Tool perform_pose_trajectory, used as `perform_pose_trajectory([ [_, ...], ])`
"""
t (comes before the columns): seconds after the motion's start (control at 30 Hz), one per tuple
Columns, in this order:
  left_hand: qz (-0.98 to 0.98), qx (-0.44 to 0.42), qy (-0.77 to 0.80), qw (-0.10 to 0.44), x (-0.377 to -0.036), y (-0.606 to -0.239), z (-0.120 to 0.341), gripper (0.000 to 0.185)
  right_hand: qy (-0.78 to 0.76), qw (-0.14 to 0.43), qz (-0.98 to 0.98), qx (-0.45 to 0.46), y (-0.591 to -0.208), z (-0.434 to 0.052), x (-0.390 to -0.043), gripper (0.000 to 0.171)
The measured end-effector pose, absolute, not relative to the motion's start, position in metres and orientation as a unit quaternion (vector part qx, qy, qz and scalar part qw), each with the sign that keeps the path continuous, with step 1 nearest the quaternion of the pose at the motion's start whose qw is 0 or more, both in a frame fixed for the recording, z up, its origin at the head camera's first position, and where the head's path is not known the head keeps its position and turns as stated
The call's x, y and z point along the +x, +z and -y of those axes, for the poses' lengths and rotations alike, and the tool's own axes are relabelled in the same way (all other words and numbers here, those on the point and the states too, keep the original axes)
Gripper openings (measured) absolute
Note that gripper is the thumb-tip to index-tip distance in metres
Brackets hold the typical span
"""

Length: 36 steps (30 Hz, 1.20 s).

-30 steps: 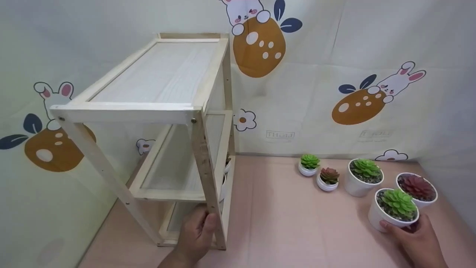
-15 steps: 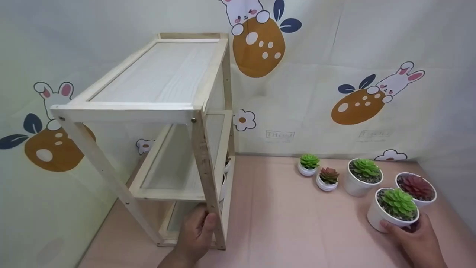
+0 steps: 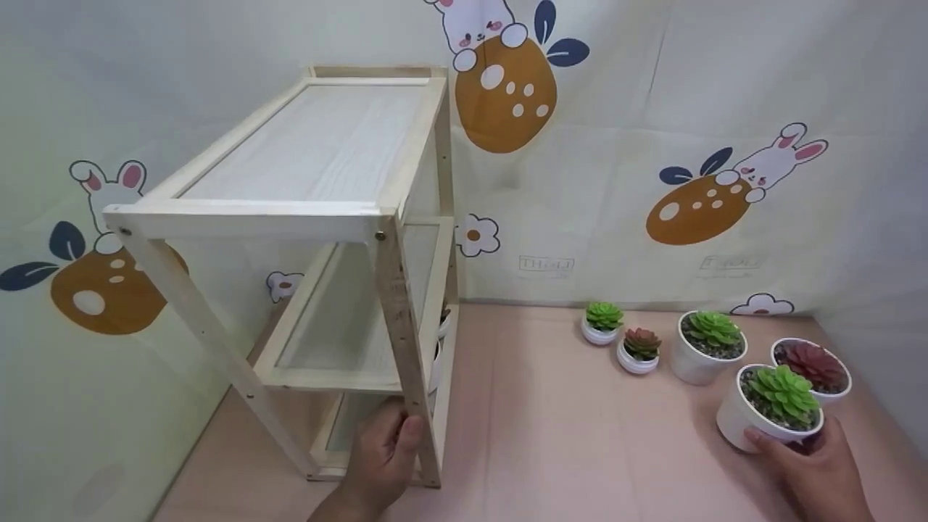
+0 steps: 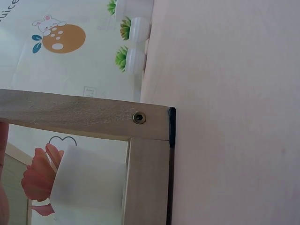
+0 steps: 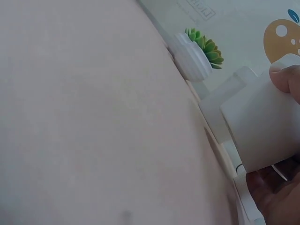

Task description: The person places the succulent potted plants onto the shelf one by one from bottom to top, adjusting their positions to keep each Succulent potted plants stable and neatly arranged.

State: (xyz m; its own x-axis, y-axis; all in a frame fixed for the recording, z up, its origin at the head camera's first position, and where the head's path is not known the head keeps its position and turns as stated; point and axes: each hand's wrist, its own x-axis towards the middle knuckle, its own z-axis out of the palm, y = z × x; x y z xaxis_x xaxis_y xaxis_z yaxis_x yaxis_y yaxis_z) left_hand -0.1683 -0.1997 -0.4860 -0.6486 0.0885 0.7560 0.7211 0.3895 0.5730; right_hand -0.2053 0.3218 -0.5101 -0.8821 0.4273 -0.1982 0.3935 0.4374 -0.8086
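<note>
A person's left hand [image 3: 388,453] grips the front right leg of a three-tier wooden rack [image 3: 312,210] standing at the left of the pink worktop [image 3: 565,435], while the right hand [image 3: 815,471] curls around a white pot [image 3: 761,417] holding a green succulent, at the right front of the worktop and seemingly raised a little off it. The pot is held low on its wall, with thumb in front and fingers behind; a loose hold could let it tilt and shed its gravel, and it sits just beside the red-plant pot [image 3: 812,370], which a careless swing might knock. The rack stands on slanted legs, so a hard tug at the leg could shift it and disturb the pots partly hidden on its lower shelves [image 3: 441,341].

Counted in the open: five potted succulents, three large and two small, three green and two reddish. One rack. Two or so more pots show within it, though the number cannot be told for certain.
</note>
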Motion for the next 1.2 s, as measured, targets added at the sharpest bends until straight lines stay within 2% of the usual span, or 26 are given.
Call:
perform_pose_trajectory([
  [0.5, 0.762, -0.273, -0.489, 0.327, -0.169, -0.488, 0.200, 0.015, 0.479, 0.006, 0.849, -0.224, -0.501, -0.317, -0.204, 0.117],
  [0.87, 0.766, -0.273, -0.479, 0.332, -0.169, -0.488, 0.200, 0.014, 0.476, 0.005, 0.853, -0.212, -0.500, -0.314, -0.201, 0.113],
  [1.2, 0.771, -0.266, -0.475, 0.329, -0.168, -0.485, 0.200, 0.013, 0.464, 0.043, 0.871, -0.155, -0.504, -0.316, -0.195, 0.103],
])
